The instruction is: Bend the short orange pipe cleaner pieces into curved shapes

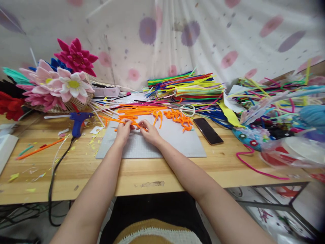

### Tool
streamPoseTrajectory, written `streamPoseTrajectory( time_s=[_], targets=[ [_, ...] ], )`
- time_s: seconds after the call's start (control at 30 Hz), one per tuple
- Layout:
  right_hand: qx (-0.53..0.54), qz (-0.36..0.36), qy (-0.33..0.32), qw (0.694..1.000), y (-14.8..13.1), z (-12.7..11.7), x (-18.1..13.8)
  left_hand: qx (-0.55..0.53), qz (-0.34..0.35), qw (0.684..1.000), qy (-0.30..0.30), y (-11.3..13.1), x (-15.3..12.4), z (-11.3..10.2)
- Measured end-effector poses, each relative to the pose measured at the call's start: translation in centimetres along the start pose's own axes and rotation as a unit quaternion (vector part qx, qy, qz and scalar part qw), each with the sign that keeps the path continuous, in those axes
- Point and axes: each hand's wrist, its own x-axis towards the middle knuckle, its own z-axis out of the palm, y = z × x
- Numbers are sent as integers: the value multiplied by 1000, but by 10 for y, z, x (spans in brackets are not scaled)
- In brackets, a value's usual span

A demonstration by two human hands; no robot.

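Observation:
An orange pipe cleaner (113, 119) stretches between my two hands above the grey cutting mat (182, 145). My left hand (123, 130) is closed on it, fingers pinched together. With fingertips pressed on the same strip, my right hand (150, 133) grips it a little to the right. Just behind the hands lie several straight orange pipe cleaners (137, 109). To their right is a pile of bent and twisted orange pieces (179, 118), with one folded orange piece (157, 119) nearer my right hand. My fingers hide part of the held strip.
A blue glue gun (79, 122) with a black cord rests at left, near a basket of felt-like flowers (73, 84). Scissors (188, 109) and a bundle of coloured pipe cleaners (188, 86) lie behind the mat. A phone (208, 131) is at right, before cluttered craft supplies (276, 98).

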Motion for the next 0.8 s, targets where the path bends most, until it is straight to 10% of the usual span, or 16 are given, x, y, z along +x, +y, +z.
streamPoseTrajectory(
  time_s=[0.27,0.8],
  targets=[
    [106,45,-80,990,5,-9,1,-32,4,999,3,5,0,-4],
    [100,111,-26,988,7,2,9,0,77,995,-68,-1,-6,6]
  ],
)
